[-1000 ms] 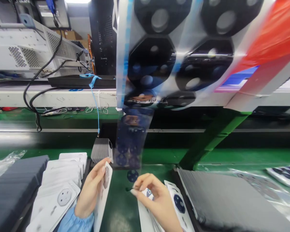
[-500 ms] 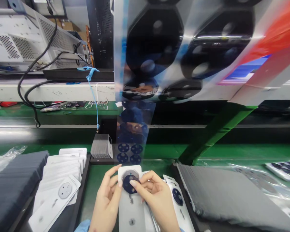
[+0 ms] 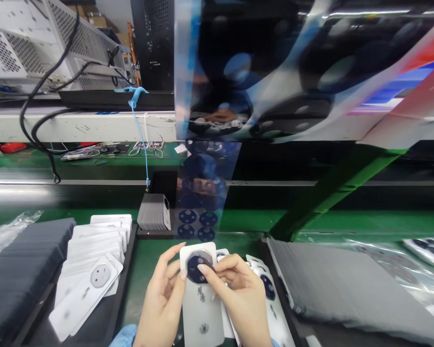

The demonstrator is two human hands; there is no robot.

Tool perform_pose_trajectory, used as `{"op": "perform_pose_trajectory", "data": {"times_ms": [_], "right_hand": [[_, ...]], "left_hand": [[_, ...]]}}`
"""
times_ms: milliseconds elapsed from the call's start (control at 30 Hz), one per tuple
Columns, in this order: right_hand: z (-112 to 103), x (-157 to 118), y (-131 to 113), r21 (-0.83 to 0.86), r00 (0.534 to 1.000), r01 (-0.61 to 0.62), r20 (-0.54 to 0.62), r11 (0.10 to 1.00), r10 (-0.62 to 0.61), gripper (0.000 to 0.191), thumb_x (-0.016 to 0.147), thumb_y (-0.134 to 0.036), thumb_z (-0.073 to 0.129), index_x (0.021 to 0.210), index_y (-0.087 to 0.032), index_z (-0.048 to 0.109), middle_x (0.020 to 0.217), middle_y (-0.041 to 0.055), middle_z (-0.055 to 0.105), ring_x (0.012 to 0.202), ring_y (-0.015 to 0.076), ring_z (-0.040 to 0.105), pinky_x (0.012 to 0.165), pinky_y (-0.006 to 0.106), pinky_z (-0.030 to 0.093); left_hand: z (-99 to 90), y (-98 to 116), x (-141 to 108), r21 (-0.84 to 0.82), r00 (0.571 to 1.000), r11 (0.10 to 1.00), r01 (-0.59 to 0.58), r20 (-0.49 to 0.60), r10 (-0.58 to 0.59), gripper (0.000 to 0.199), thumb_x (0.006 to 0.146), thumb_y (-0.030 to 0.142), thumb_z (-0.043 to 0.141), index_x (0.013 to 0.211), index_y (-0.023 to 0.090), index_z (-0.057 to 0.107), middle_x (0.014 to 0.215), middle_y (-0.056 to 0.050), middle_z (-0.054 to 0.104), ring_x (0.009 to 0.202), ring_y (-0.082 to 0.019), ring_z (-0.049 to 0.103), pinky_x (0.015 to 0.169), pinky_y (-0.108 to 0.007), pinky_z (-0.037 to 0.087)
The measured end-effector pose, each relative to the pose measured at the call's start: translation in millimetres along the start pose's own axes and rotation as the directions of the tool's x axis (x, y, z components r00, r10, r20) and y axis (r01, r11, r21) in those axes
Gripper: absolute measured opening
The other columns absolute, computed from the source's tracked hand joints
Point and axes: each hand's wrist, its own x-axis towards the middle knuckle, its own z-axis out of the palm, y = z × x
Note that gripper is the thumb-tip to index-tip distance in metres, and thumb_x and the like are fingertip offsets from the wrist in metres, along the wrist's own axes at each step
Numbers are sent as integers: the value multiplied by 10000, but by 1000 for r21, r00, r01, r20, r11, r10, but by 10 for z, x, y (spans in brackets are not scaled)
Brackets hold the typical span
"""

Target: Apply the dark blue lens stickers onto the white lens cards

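In the head view, a white phone back panel (image 3: 202, 315) is held upright in front of me, with dark printed marks below its camera area. My left hand (image 3: 162, 299) is closed on the panel's upper left edge, thumb in front. Between the thumb and fingers of my right hand (image 3: 242, 299) is a dark round-cornered camera lens film (image 3: 194, 271) with several holes. It lies over the panel's octagonal camera area; its right edge is hidden by the thumb. Close behind my right hand are more white panels (image 3: 277, 320), at least one with a dark lens film on it.
Fanned white panels (image 3: 90, 270) lie left beside a long dark stack (image 3: 29, 274). A grey stack (image 3: 343, 284) stands right, near plastic wrap (image 3: 394, 270). Behind are a short panel stack (image 3: 154, 212) and a hanging film strip (image 3: 204, 193). A large clear sheet (image 3: 188, 62) hangs overhead.
The lens film has moved up and sits more squarely over the panel's camera area. Both hands and the panel appear slightly further right as the view shifts.
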Motion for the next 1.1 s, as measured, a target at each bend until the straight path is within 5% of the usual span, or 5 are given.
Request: {"op": "perform_pose_trajectory", "data": {"times_ms": [233,833,1100], "right_hand": [[10,-9,6,-4,999,25,-25,1000,-25,281,636,-334,827,583,-189,592,525,-24,584,423,109,554,396,192,487],[8,-61,43,-80,996,67,-48,995,-71,262,686,-345,809,635,-197,599,595,-7,618,478,125,588,450,206,510],[23,-99,54,-84,992,101,-64,991,-107,233,695,-319,805,653,-203,608,612,-16,615,483,117,594,439,185,497]], "left_hand": [[-39,-20,12,5,998,1000,-1,58,1,471,823,401,678,1242,230,546,1220,-125,697,1134,-312,640,845,-329,571],[52,-3,-70,36,998,998,-59,-22,59,456,829,395,665,1238,225,558,1232,-120,691,1138,-298,640,888,-314,549],[81,-27,-57,133,991,988,-76,-100,89,392,801,369,697,1152,221,604,1080,-103,760,1039,-293,696,823,-307,571]]}}
